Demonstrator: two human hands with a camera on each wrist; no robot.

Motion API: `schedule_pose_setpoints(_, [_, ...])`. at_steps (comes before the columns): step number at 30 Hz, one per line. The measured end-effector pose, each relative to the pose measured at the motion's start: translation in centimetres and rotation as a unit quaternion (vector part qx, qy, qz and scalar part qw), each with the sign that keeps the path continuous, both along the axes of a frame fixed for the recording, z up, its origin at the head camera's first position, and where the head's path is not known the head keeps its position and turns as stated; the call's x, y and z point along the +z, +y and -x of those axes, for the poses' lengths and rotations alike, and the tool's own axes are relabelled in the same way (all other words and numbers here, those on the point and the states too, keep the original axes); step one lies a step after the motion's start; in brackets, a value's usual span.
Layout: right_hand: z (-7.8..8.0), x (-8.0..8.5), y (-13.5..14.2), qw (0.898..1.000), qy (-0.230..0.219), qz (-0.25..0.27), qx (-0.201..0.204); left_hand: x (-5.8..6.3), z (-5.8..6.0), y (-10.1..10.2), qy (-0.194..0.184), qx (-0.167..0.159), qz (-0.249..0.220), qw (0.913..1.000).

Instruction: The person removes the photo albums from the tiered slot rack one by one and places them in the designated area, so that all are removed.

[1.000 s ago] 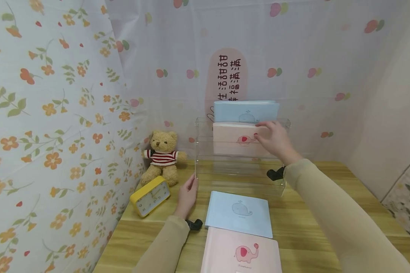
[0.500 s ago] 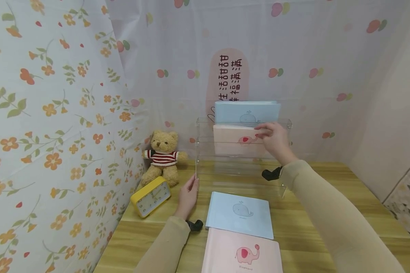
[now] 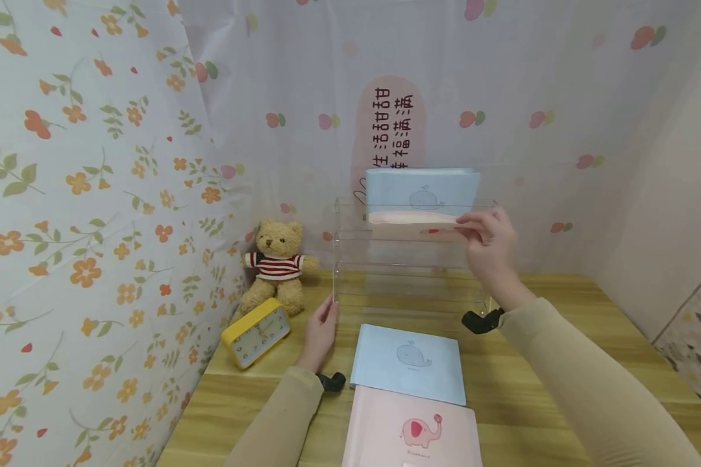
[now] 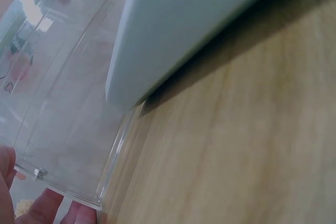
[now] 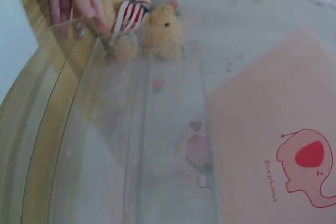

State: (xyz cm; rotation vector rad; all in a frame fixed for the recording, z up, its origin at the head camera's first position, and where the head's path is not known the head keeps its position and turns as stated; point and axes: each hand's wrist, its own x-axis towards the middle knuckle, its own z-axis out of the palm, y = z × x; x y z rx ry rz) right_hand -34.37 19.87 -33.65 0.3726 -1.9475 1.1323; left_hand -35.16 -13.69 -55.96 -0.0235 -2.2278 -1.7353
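Note:
A clear acrylic display rack [image 3: 335,266] with stepped tiers stands at the back of the table. My right hand [image 3: 491,243] pinches the right edge of a pink elephant book [image 3: 400,228] at the rack, below the top tier. The book's top leans toward me; its cover [image 5: 252,124] fills the right of the right wrist view. Behind it, a blue whale book [image 3: 394,188] stands in the top tier. At the rack's lower left edge, my left hand [image 3: 319,334] grips the side panel, thumb and fingers [image 4: 44,206] on opposite faces.
Another blue whale book [image 3: 380,357] lies flat before the rack, a second pink elephant book [image 3: 380,428] nearer me. Left of the rack are a teddy bear [image 3: 277,269] and a yellow alarm clock [image 3: 257,332]. Floral curtains [image 3: 122,194] enclose the left and back.
The pink elephant book has tipped forward and its top edge now faces up more. My right hand has moved slightly right with it. The left hand stays on the rack.

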Motion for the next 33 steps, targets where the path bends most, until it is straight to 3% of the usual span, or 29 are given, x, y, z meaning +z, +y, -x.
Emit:
schedule_pose_setpoints(8, [-4.7,-0.4,2.6,0.998,-0.014,0.006,-0.057,0.3,-0.3,-0.2,-0.027,0.0,-0.003,0.9996])
schedule_pose_setpoints(16, [-8.7,-3.2,7.0,0.996,-0.007,0.021,-0.081,0.5,-0.5,0.0,-0.033,-0.002,-0.01,0.9994])
schedule_pose_setpoints(22, [-11.4,-5.4,11.0,0.993,-0.039,0.031,-0.112,0.4,-0.2,-0.2,-0.026,-0.006,-0.014,0.9995])
schedule_pose_setpoints(29, [-13.7,-7.8,14.8,0.977,-0.028,0.064,-0.199,0.5,-0.1,-0.3,-0.023,-0.005,-0.015,0.9996])
schedule_pose_setpoints(33, [-15.0,-8.4,16.9,0.959,-0.049,0.112,-0.257,0.3,-0.1,0.0,-0.031,-0.01,-0.007,0.9995])
